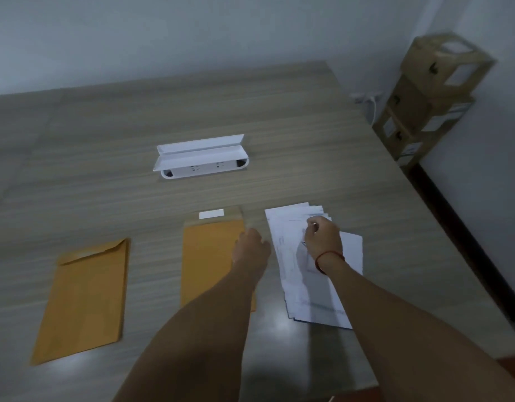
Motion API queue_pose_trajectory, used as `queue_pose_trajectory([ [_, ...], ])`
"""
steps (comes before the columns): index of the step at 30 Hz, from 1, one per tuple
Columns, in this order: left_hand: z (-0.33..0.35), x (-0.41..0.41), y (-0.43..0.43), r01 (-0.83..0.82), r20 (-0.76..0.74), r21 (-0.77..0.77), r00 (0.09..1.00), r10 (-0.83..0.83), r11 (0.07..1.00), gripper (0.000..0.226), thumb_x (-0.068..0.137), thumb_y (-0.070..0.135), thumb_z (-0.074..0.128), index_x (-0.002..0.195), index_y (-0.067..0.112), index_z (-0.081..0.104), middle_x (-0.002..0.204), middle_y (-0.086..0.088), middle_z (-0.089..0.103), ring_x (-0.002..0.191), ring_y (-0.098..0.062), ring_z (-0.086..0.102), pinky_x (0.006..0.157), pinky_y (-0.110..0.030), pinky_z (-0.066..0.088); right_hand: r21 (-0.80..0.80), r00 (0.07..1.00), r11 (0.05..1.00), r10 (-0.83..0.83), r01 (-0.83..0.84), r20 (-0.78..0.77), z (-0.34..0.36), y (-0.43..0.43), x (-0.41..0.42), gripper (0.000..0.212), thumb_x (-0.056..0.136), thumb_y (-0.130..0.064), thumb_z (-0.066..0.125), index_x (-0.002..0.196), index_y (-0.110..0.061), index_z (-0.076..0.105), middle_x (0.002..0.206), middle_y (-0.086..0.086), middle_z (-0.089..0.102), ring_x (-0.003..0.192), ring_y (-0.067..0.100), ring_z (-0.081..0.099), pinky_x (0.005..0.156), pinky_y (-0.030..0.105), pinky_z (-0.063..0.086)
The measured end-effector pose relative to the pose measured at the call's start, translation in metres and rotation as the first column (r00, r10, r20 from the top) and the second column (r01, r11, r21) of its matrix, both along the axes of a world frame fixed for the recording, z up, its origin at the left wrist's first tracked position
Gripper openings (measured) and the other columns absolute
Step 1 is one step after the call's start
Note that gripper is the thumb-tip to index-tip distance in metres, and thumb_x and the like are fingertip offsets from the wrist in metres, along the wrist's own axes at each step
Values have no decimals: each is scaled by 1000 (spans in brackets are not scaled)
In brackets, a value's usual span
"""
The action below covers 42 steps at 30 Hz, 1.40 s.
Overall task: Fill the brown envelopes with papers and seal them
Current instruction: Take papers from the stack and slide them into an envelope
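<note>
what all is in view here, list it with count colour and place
left envelope: one, brown, table's left, flap folded down
middle envelope: one, brown, centre, flap open, white strip
papers: one fanned stack, white, right of the middle envelope
socket box: one, white, lid up, farther back
cardboard boxes: about three stacked, brown, far right corner
table: one, grey wood grain
bracelet: one, red, right wrist
left hand: over the middle envelope's right edge
right hand: fingers curled on the papers
</note>
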<state>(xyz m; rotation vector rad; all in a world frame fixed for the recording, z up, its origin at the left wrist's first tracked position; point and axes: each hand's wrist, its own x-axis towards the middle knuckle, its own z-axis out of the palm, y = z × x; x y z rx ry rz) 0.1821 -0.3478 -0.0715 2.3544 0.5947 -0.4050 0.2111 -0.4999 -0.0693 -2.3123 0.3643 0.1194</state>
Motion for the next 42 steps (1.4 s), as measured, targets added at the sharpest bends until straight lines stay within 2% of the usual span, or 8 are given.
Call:
queue_pose_trajectory([
  [3, -8, -7, -30, 9, 24, -5, 1000, -9, 1000, 30, 91, 33, 57, 105, 7, 62, 112, -10, 63, 102, -27, 61, 86, -38, 51, -127, 978, 972, -205, 197, -49, -1, -38, -10, 29, 91, -14, 50, 115, -11, 65, 122, 15, 62, 112, 34, 58, 93, 40, 48],
  [6, -13, -16, -51, 43, 40, -6, 998, -42, 999, 36, 90, 34, 61, 109, 4, 63, 113, -9, 64, 105, -25, 61, 84, -30, 48, -290, 917, 938, -277, 192, -288, -10, -67, -29, 47, 87, -25, 61, 130, -10, 50, 134, 15, 49, 123, 34, 49, 100, 42, 42],
  [12, -14, -23, -69, -23, 19, -55, 1000, 24, 998, 54, 73, 38, 79, 108, 4, 56, 100, -4, 51, 91, -20, 57, 73, -29, 48, -100, 855, 961, -274, 257, -439, -24, -70, -37, 71, 73, -29, 79, 130, -4, 45, 134, 17, 51, 122, 35, 53, 98, 44, 49],
  [15, -16, -25, -70, -53, -10, -73, 999, 53, 996, 66, 70, 33, 81, 120, 6, 49, 121, -9, 46, 110, -26, 55, 88, -33, 49, -74, 865, 966, -255, 248, -432, -34, -63, -34, 61, 62, -31, 81, 114, -9, 60, 119, 13, 63, 107, 33, 63, 89, 42, 56],
  [19, -22, -26, -66, -85, -39, -76, 996, 82, 994, 67, 69, 24, 82, 123, 7, 47, 125, -11, 44, 112, -27, 53, 93, -35, 50, -70, 882, 967, -254, 247, -397, -37, -57, -37, 54, 60, -28, 81, 108, -10, 63, 113, 12, 65, 102, 34, 64, 86, 42, 57],
  [23, -25, -29, -68, -125, -41, -116, 992, 121, 985, 66, 69, 21, 81, 122, 8, 45, 126, -11, 42, 112, -28, 52, 92, -36, 50, -76, 917, 969, -248, 236, -314, -25, -53, -43, 52, 72, -24, 80, 116, -8, 57, 119, 13, 63, 109, 35, 62, 90, 42, 53],
  [31, -30, -27, -70, -269, -38, -242, 963, 268, 932, 66, 69, 14, 83, 120, 4, 43, 121, -14, 56, 109, -29, 59, 85, -36, 53, 14, 942, 980, -186, 198, -281, -30, -62, -48, 28, 92, -2, 48, 119, -3, 52, 121, 18, 61, 110, 37, 60, 92, 40, 50],
  [42, -27, -29, -76, -228, 29, -247, 970, 242, 942, 44, 89, 10, 62, 130, 6, 45, 127, -12, 55, 109, -28, 60, 85, -33, 51, -36, 945, 977, -213, 210, -249, -24, -56, -55, 36, 89, -19, 63, 121, -5, 54, 125, 14, 59, 113, 35, 60, 94, 43, 51],
])
